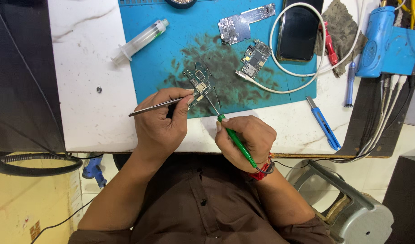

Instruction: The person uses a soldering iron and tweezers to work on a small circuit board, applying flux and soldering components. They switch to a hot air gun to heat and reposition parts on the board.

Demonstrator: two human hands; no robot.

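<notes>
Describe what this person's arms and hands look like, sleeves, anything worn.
Both forearms are bare; dark brown shirt sleeves are pushed up near the elbows. The left hand wears nothing visible, no gloves or rings. The right hand is also gloveless, with a red thread band around its wrist.

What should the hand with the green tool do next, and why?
Probably ease the green soldering iron tip slightly forward onto the small circuit board. The right hand holds the tip at the board's edge, while the left hand steadies it with tweezers.
</notes>
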